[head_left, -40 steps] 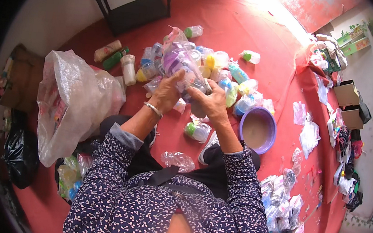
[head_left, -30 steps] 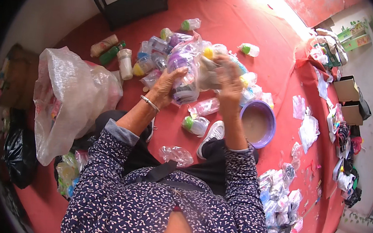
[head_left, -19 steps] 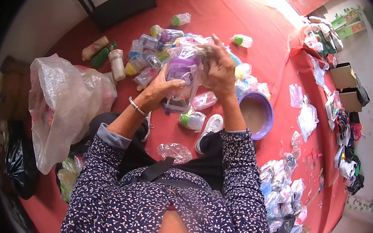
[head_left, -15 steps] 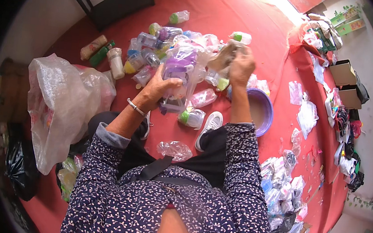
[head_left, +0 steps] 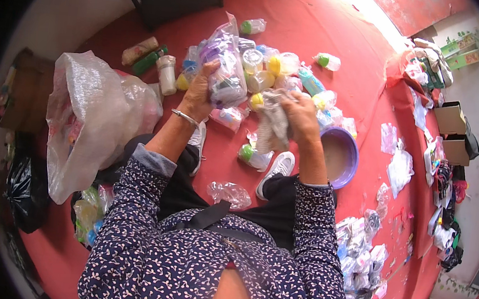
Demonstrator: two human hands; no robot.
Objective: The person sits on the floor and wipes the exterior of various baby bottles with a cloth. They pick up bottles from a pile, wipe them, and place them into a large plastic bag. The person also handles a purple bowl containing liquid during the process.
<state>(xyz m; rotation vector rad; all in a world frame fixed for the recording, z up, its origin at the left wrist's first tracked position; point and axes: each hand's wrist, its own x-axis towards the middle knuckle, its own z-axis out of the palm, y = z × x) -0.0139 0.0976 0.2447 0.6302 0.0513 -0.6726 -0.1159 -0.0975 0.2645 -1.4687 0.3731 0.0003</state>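
Note:
My left hand [head_left: 200, 91] is closed round a clear plastic bag [head_left: 224, 70] with purple things inside, held up above the pile. A greyish-beige cloth [head_left: 275, 124] hangs from my right hand [head_left: 300, 115], whose fingers are wrapped round its top. The cloth and the bag are apart. Just beyond and between my hands lies a heap of clear plastic bottles [head_left: 260, 79] with yellow, blue and green parts. A green-ended bottle [head_left: 255, 157] lies nearer, by my right shoe. What exactly the bag contains is hard to make out.
A purple basin [head_left: 345, 177] holding murky liquid stands right of my right forearm. A large translucent sack [head_left: 80, 128] is at the left, near a green bottle [head_left: 150, 61]. Crumpled plastic [head_left: 229, 194] lies between my legs. Wrapped items [head_left: 360, 247] are piled at the lower right.
The bag in my left hand has turned more upright, its top end now pointing away. My right hand has come nearer and left with the cloth, which now hangs down.

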